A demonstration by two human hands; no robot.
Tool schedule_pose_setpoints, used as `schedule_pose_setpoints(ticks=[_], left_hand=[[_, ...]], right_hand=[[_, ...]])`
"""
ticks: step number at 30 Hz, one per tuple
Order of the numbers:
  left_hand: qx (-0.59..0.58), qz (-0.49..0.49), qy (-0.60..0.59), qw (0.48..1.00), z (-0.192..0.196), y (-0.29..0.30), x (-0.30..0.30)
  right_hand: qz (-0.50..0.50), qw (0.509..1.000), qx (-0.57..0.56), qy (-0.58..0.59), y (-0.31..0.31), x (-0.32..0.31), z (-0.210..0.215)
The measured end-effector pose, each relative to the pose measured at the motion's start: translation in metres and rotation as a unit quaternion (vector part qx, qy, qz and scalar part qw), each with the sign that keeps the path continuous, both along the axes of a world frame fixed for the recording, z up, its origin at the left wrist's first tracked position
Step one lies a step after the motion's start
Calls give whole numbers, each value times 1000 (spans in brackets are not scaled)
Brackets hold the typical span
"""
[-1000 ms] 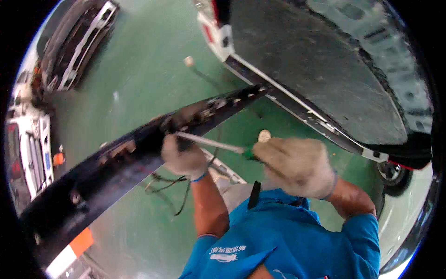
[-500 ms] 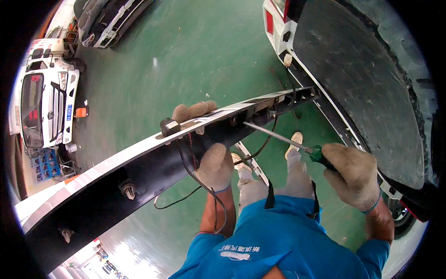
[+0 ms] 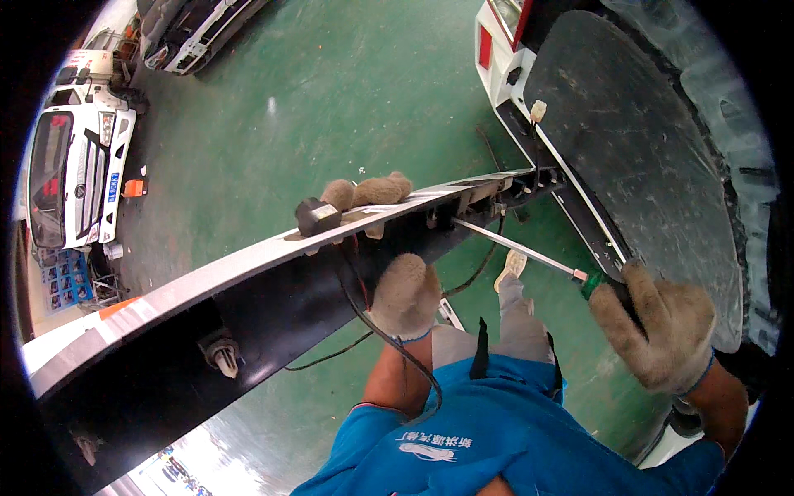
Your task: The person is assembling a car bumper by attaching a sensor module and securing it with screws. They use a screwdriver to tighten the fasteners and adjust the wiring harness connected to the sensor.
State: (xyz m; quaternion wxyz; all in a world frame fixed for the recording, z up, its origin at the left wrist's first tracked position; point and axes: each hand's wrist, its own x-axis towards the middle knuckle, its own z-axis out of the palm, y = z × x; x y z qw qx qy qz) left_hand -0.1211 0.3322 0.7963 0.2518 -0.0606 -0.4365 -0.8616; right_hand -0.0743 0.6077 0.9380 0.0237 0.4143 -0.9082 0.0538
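A long trim panel (image 3: 161, 351), white along its outer edge and black inside, stretches across in front of me. My left hand (image 3: 405, 296), in a knitted glove, reaches beneath it, and gloved fingers curl over its far edge. In my gloved right hand (image 3: 657, 335) is a screwdriver (image 3: 525, 250) with a green handle and a long metal shaft; one finger or more lies stretched along the handle. The shaft's tip meets the panel's inner side, near several clips and fittings. A small black part (image 3: 318, 217) sits at the panel's edge, and a dark cable (image 3: 385, 337) loops beside my left wrist.
At the right stands a white vehicle body (image 3: 500, 70) with a dark flat panel (image 3: 641, 165); a pale connector (image 3: 538, 111) rises from its edge. A white truck (image 3: 78, 178) is at far left, another vehicle part (image 3: 198, 33) beyond. Green floor (image 3: 347, 91) lies between.
My right hand has shifted right and its fingers have straightened somewhat along the screwdriver. The view has moved a little; the left hand still grips the panel.
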Motion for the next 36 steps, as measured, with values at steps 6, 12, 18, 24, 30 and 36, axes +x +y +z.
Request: schedule_pose_setpoints(ticks=[6,12,18,24,30,36], left_hand=[[15,1,1,1000,-2,3,-3],[21,-1,7,1000,-3,4,-5],[28,0,14,1000,-3,4,-6],[35,0,3,999,-2,3,-9],[22,-7,4,1000,4,7,-8],[38,-7,-2,999,9,15,-3]], right_hand=[[-21,999,19,-32,0,2,-7],[-28,999,5,-32,-1,2,-15],[-71,989,-14,-126,-3,0,-19],[-64,996,-24,-54,-4,1,-22],[4,999,33,38,-2,-11,1],[3,994,113,7,-7,-17,19]])
